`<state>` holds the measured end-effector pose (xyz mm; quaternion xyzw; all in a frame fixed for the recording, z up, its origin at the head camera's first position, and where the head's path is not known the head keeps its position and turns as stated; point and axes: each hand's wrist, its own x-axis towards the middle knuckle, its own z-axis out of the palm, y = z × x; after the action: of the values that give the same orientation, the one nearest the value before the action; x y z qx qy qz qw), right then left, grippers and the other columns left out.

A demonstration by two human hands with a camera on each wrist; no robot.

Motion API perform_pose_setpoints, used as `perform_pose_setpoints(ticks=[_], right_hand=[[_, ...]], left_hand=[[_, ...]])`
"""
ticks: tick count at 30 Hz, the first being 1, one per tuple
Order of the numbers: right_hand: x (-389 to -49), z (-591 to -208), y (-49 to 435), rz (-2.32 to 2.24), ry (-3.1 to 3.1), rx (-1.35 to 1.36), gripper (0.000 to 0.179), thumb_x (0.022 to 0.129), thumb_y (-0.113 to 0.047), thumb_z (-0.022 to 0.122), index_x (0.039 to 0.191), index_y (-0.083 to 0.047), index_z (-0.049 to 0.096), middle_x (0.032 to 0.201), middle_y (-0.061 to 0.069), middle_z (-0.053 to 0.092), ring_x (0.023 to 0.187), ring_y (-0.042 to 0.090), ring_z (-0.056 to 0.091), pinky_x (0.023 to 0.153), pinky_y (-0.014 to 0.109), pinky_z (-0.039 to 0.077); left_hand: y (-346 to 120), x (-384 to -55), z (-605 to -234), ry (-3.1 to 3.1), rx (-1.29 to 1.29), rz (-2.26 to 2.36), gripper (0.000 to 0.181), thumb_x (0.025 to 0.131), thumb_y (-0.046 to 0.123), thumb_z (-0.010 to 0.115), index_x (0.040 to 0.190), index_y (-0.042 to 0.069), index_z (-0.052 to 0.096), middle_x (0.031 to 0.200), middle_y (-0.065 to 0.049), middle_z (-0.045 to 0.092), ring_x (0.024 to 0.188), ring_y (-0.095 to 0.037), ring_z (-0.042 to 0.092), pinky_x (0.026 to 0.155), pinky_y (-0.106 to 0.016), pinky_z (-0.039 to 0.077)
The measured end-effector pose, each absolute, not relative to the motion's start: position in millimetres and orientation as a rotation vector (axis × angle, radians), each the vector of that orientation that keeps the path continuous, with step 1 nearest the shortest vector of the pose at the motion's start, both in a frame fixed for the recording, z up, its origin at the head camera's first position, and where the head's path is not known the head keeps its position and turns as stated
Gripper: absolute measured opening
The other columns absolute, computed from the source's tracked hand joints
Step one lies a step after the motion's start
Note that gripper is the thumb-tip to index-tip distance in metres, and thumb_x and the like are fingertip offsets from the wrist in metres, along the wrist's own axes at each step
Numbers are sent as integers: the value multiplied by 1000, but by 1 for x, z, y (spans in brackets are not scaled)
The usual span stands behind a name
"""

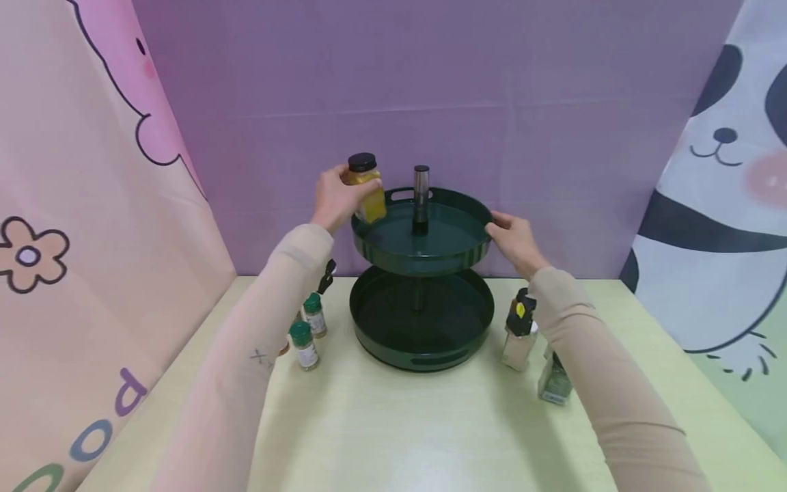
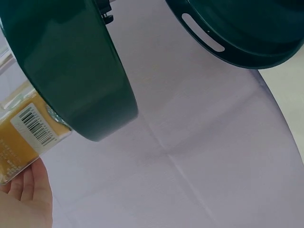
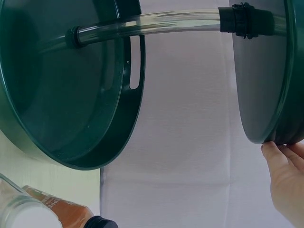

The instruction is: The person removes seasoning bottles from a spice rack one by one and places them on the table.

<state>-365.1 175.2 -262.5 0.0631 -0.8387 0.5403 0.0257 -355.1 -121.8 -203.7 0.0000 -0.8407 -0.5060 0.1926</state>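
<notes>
A square clear jar of yellow spice point(image 1: 372, 203) with a black lid is held by my left hand point(image 1: 335, 198), thumb in front. It is at the left rim of the upper tray point(image 1: 393, 240), its base by the inner edge; contact with the tray cannot be told. The left wrist view shows the jar's barcode label point(image 2: 34, 124), the tray wall covering part of the jar. My right hand point(image 1: 518, 240) pinches the upper tray's right rim, also seen in the right wrist view. Below is the dark green lower tray point(image 1: 424, 335), joined by a centre post point(image 1: 421, 195).
Green-capped spice jars point(image 1: 306, 347) stand left of the rack, partly behind my left sleeve. On the right are a black-topped container point(image 1: 519, 335) and a green-filled jar point(image 1: 555, 383), partly behind my right sleeve. A purple cloth point(image 1: 369, 68) hangs behind the table.
</notes>
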Motion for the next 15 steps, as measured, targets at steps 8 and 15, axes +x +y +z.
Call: perform_pose_setpoints(ticks=[8,15], right_hand=[[-366,-263,176,1677,-2585,214,54,92,-16,40,143,-3,27,147,18,30,136,29,27,109,46,28],[-368,-264,175,1666,-2591,227,54,93,-17,40,143,-3,26,147,18,29,136,29,26,108,46,28]], left_hand=[[-130,-350,-202,-2357,-17,-1402,53,74,42,72,116,14,59,114,-2,62,102,-15,57,88,-31,48],[-143,-346,-201,-2359,6,-1379,54,74,43,72,116,11,59,114,-4,62,102,-16,57,89,-31,47]])
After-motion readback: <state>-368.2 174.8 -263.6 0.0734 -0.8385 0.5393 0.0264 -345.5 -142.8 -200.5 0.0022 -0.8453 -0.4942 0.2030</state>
